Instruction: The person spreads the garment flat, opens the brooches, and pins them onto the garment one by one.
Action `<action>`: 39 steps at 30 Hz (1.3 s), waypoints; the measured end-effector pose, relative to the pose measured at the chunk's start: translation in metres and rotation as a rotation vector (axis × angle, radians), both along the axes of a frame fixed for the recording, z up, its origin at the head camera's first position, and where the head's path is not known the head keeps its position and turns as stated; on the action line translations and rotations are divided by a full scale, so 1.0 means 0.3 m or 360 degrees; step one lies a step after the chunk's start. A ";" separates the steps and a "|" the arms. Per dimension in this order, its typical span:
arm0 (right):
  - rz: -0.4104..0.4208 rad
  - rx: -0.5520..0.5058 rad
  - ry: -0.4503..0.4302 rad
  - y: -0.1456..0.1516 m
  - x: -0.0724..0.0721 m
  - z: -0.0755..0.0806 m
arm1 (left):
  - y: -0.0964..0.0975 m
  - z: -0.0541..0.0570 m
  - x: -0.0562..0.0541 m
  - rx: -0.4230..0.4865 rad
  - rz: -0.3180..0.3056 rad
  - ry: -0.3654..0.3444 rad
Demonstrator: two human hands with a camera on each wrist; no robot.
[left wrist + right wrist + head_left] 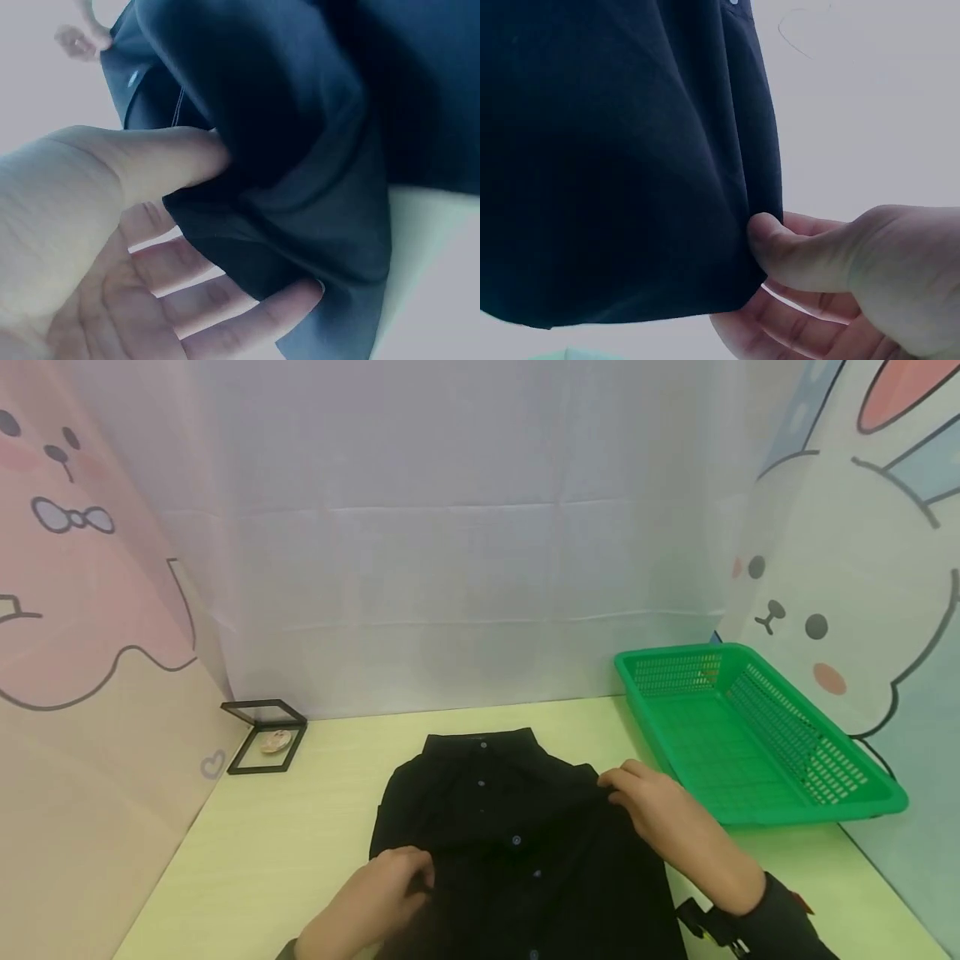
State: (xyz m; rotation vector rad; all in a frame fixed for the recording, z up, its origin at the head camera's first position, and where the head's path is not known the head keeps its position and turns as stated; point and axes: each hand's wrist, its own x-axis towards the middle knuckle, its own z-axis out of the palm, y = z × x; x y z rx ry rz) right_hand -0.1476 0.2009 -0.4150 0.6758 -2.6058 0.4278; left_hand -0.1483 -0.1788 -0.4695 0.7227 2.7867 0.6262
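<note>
A pink figure (82, 527) is printed on the sheet along the desk's (247, 860) left edge. In the far left corner a black frame (279, 725) stands open, a small pale disc (276, 742) inside. Next, the left hand (375, 893), above the near edge, pinches the left side of a black shirt (517, 860), thumb over the cloth and fingers beneath. The shirt lies mid-desk, collar (442, 745) toward the far edge, buttons running down its front. At its upper right, the right hand (660, 806) grips a corner of cloth between thumb and fingers. By the far right corner sits a green basket (738, 760), near that hand; beyond it, a rabbit (847, 593) is printed on the right-hand sheet.
</note>
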 end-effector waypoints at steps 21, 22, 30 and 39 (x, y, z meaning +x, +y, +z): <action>0.0219 0.0129 -0.0294 -0.088 0.041 -0.210 | 0.107 -0.052 0.047 -0.0052 -0.0348 0.0464; 0.0249 0.0144 -0.0350 -0.094 0.044 -0.217 | 0.110 -0.058 0.046 -0.0052 -0.0359 0.0498; 0.0400 0.0280 -0.0779 -0.122 0.059 -0.233 | 0.105 -0.055 0.036 -0.0038 -0.0288 0.0353; 0.0348 0.0214 -0.0758 -0.088 0.055 -0.255 | 0.076 -0.050 0.027 -0.0047 -0.0287 0.0403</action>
